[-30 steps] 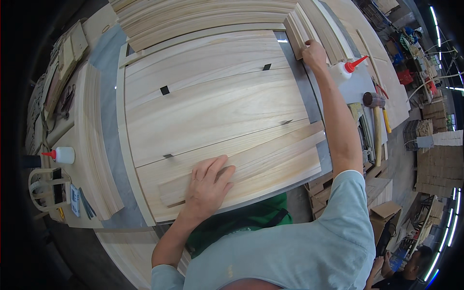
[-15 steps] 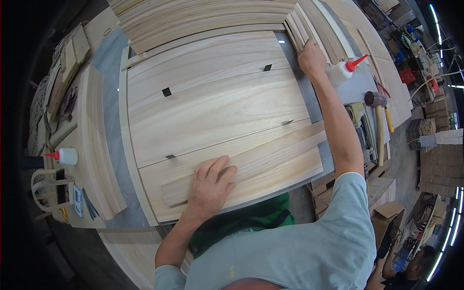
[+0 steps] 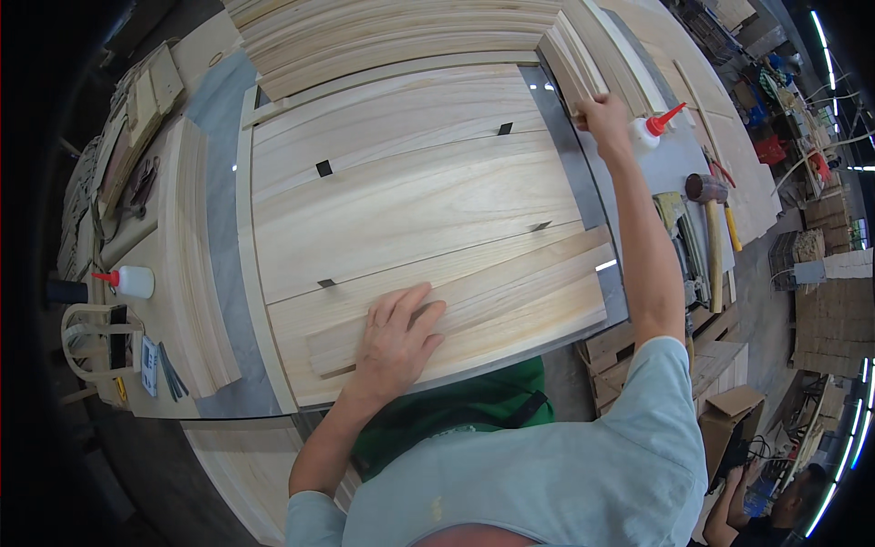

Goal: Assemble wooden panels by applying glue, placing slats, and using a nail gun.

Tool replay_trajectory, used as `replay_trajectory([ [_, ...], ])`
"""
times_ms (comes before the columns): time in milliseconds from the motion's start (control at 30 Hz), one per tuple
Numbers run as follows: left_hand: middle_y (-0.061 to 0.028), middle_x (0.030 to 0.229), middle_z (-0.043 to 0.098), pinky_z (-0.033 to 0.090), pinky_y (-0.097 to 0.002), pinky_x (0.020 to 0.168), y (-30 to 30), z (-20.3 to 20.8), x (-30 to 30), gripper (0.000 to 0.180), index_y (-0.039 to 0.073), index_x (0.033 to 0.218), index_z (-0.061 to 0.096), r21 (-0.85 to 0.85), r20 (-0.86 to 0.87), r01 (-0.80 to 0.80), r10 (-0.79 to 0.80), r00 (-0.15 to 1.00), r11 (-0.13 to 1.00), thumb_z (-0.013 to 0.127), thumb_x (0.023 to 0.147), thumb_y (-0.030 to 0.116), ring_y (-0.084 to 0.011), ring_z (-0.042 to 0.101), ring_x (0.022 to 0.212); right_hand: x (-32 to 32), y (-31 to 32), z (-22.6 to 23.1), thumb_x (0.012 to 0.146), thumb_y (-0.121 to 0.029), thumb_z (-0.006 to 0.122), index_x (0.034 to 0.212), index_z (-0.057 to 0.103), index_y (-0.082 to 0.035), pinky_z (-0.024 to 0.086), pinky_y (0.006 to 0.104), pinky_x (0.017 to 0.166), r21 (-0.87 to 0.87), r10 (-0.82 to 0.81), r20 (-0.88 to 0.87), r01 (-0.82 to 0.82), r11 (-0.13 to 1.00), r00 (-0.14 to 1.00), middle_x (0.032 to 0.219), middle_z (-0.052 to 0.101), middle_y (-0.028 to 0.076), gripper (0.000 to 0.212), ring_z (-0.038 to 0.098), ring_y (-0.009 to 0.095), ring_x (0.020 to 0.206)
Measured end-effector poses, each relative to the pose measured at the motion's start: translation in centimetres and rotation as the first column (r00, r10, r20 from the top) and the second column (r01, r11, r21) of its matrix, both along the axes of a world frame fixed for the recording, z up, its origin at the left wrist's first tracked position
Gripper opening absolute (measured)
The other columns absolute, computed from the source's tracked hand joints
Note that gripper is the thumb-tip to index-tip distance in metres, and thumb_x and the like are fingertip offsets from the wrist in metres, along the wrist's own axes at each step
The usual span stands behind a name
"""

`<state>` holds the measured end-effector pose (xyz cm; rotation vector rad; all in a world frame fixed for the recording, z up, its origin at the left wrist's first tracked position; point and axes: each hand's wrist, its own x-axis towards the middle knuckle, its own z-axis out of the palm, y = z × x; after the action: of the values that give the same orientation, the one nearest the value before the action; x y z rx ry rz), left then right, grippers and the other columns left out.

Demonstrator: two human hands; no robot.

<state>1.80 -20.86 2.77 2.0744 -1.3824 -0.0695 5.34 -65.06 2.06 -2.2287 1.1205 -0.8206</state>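
Observation:
My left hand (image 3: 397, 339) lies on a long pale wooden slat (image 3: 510, 281), its fingers stretched out and slightly apart. That slat rests at a slant across the near part of a flat panel of pale boards (image 3: 410, 196), with small black tabs (image 3: 324, 168) at the seams. At the far right, my right hand (image 3: 603, 120) is closed on the near end of a thin wooden strip (image 3: 577, 73) in the stack beside the panel; its fingertips are partly hidden. A white glue bottle with a red nozzle (image 3: 645, 134) stands just right of that hand.
A tall stack of boards (image 3: 392, 36) lies beyond the panel, more slats (image 3: 187, 255) at the left. To the right are a mallet (image 3: 713, 214) and a nail gun (image 3: 684, 242). Another glue bottle (image 3: 137, 282) and a small wooden frame (image 3: 91, 339) stand far left. A person (image 3: 775, 506) is at lower right.
My right hand has moved a little nearer and to the right along the strips' ends. My left hand stays on the slat. The view has shifted slightly.

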Motion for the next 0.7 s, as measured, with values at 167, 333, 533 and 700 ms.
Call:
replay_trajectory([
  [167,-0.0147,0.126,0.052,0.041,-0.0419,0.097,-2.1,1.5,-0.5,0.048,0.005,0.116,0.060,-0.130,0.029,0.019,-0.015,0.999,0.991,0.073,0.069,0.005,-0.0339,0.048,0.115,-12.7,5.2,3.2,0.081,-0.009,0.063,0.097,0.059,0.007,0.050,0.0250,0.057,0.589,0.038,0.392,-0.282,0.757,0.919,0.075,0.061,0.009,0.023,0.059,0.014,0.059],
  [333,-0.0138,0.126,0.052,0.041,-0.0414,0.098,-8.9,3.1,-1.0,0.054,0.005,0.118,0.059,-0.325,0.204,0.191,-0.128,0.971,0.926,0.072,0.066,0.002,-0.0330,0.048,0.117,-26.5,13.2,5.1,0.085,-0.007,0.061,0.106,0.058,0.007,0.047,0.0232,0.055,0.647,-0.107,0.474,-0.263,0.715,0.874,0.081,0.061,0.009,0.026,0.056,0.014,0.058],
  [533,-0.0105,0.119,0.056,0.042,-0.0381,0.096,-13.2,5.6,-1.7,0.036,0.006,0.112,0.063,-0.394,0.497,0.300,-0.074,0.865,0.869,0.056,0.076,0.006,-0.0272,0.050,0.115,-36.5,17.9,6.7,0.082,-0.012,0.066,0.103,0.055,0.003,0.046,0.0218,0.048,0.671,0.014,0.454,-0.352,0.652,0.891,0.085,0.061,0.008,0.028,0.055,0.012,0.057],
  [700,-0.0080,0.101,0.061,0.046,-0.0358,0.087,-7.8,6.4,0.1,0.032,0.004,0.105,0.065,-0.224,0.568,0.425,-0.237,0.788,0.877,0.061,0.073,0.007,-0.0246,0.058,0.100,-35.9,17.7,5.4,0.082,-0.015,0.068,0.102,0.054,0.003,0.046,0.0224,0.048,0.697,0.217,0.456,-0.498,0.515,0.863,0.087,0.061,0.008,0.030,0.055,0.011,0.057],
])
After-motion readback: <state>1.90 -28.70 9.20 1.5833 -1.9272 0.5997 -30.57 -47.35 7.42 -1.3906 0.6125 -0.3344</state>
